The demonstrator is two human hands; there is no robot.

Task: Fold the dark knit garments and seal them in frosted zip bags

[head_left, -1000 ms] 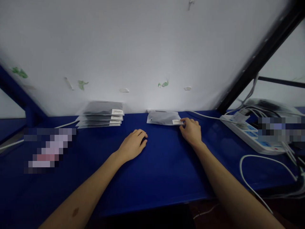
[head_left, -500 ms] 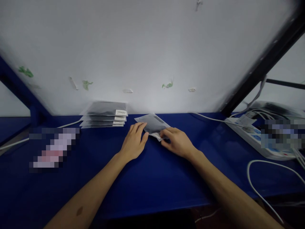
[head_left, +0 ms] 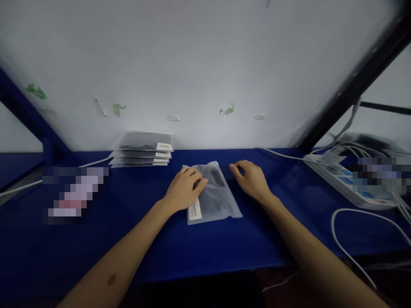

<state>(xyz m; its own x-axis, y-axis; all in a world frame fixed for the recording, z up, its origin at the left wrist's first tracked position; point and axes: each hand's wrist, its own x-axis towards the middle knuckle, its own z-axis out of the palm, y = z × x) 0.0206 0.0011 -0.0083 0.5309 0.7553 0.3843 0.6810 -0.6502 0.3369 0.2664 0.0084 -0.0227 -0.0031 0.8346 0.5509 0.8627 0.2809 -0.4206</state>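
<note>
A frosted plastic bag [head_left: 216, 201] lies on the blue table in front of me, with a white printed label [head_left: 195, 211] at its lower left and a dark printed patch near its top. My left hand [head_left: 183, 188] grips the bag's left side, thumb on top and fingers curled over the edge; part of the bag is hidden beneath it. To the right of the bag, my right hand [head_left: 252, 177] holds nothing. Its thumb and fingers are loosely bent and apart, off the bag.
Several similar labelled bags [head_left: 141, 149] form a stack against the wall, left of centre. A white power strip [head_left: 340, 179] with plugs and cables is on the right. A white cable [head_left: 335, 226] loops over the table's right front edge. A blurred pinkish item [head_left: 77, 192] lies left.
The bag has turned and come nearer to me, its label now at the lower left. My right hand has let go of it and moved right; my left hand is on its left side.
</note>
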